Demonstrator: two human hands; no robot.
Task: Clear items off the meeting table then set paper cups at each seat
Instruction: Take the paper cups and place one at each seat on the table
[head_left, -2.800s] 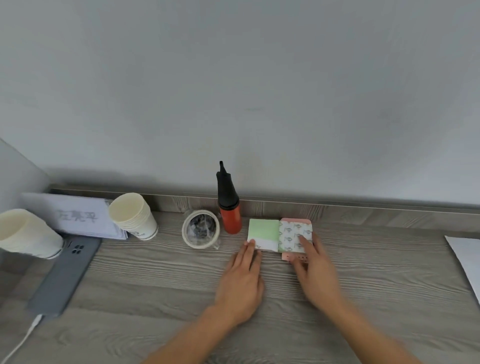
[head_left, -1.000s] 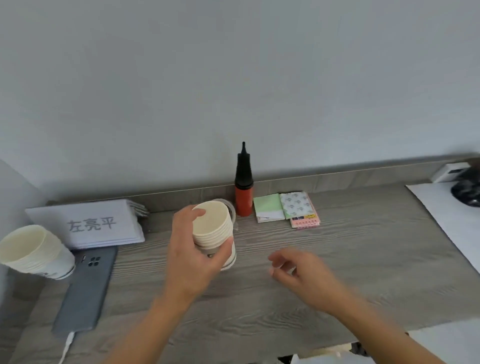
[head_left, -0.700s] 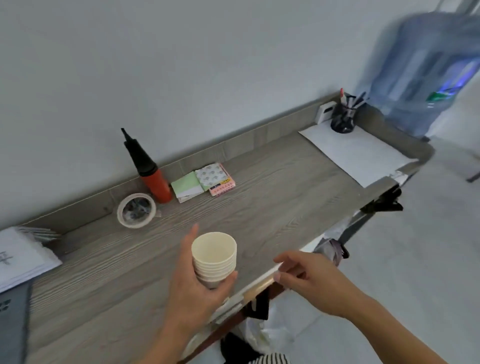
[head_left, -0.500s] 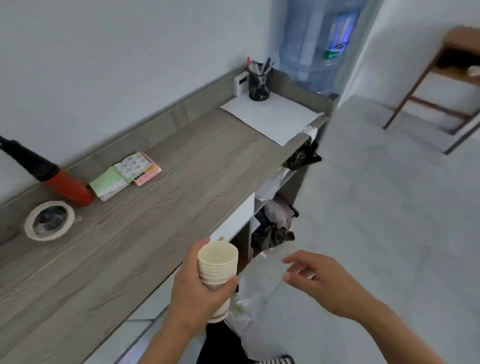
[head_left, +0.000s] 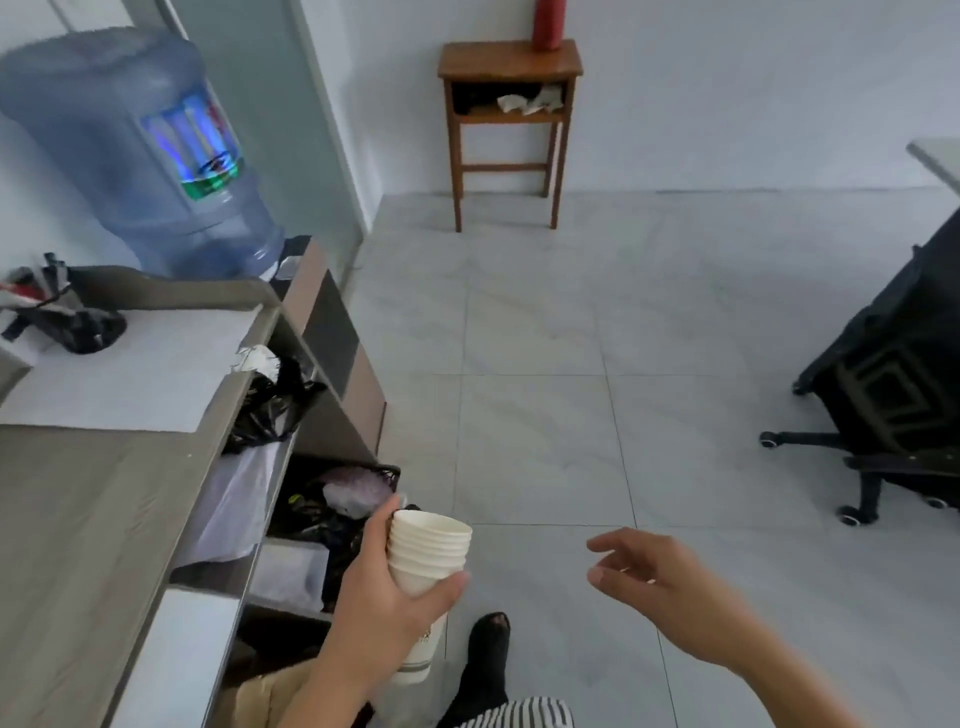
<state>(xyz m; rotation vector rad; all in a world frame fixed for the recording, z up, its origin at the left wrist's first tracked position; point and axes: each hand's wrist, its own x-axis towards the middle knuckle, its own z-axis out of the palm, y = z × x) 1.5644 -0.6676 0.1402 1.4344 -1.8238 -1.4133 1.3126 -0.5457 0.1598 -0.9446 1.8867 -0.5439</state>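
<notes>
A stack of several cream paper cups (head_left: 428, 556) is held upright in my left hand (head_left: 387, 597), low in the middle of the head view, over the floor just off the grey wood counter (head_left: 78, 519). My right hand (head_left: 660, 577) floats to the right of the cups, fingers loosely spread, holding nothing. The meeting table is not clearly in view; only a pale corner (head_left: 935, 156) shows at the far right edge.
A large water bottle (head_left: 140, 156) stands at the counter's far end beside a white sheet (head_left: 119, 374) and a dark pen holder (head_left: 78, 325). Bags fill the shelves below. A wooden stool (head_left: 506, 119) is by the far wall, a black office chair (head_left: 893, 395) on the right, grey tiles between.
My left hand picked the cup stack off the counter. The view has swung right, away from the counter and wall toward the open floor, stool and chair. My right hand stays empty.
</notes>
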